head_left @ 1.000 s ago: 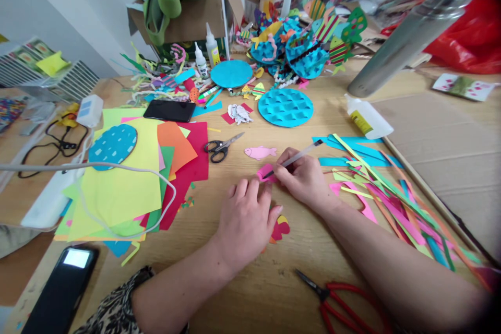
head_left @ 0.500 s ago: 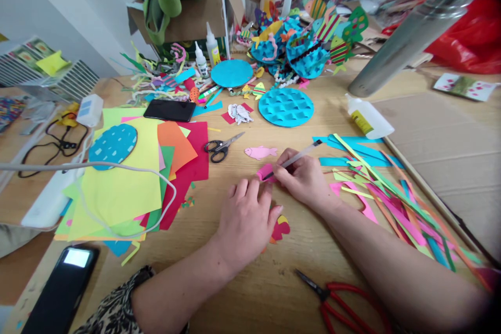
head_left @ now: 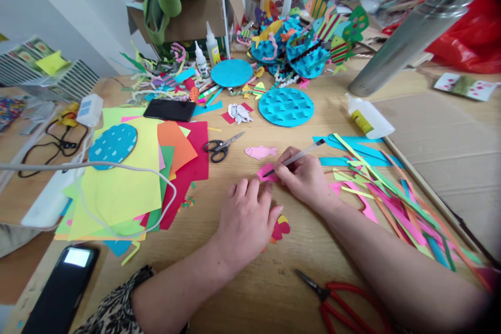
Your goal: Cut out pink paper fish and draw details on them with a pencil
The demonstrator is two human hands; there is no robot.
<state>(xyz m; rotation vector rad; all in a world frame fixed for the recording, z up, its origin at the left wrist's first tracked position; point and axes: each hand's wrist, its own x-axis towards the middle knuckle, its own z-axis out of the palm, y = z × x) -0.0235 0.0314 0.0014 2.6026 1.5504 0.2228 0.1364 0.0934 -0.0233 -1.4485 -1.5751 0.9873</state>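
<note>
A pen point(head_left: 299, 155) with a clear barrel and a dark tip is pinched in my right hand point(head_left: 303, 175). Its tip rests on a small bright pink piece of paper point(head_left: 267, 173) on the wooden table. My left hand point(head_left: 246, 216) lies flat, fingers loosely spread, its fingertips at the lower edge of that paper. Just beyond sits a pale pink paper fish point(head_left: 261, 152) with drawn lines. Red and yellow paper cutouts point(head_left: 281, 228) lie beside my left thumb, partly hidden by the hand.
Black scissors point(head_left: 221, 149) and stacked coloured paper point(head_left: 121, 193) lie to the left, with a cable across the stack. Red-handled scissors point(head_left: 332, 292) are near the front edge. Paper strips point(head_left: 391, 193), a glue bottle point(head_left: 370, 117) and a steel flask point(head_left: 410, 36) stand or lie to the right.
The pen's tip has shifted very slightly on the pink paper, and its top end has moved a little to the right. My left hand stays in place.
</note>
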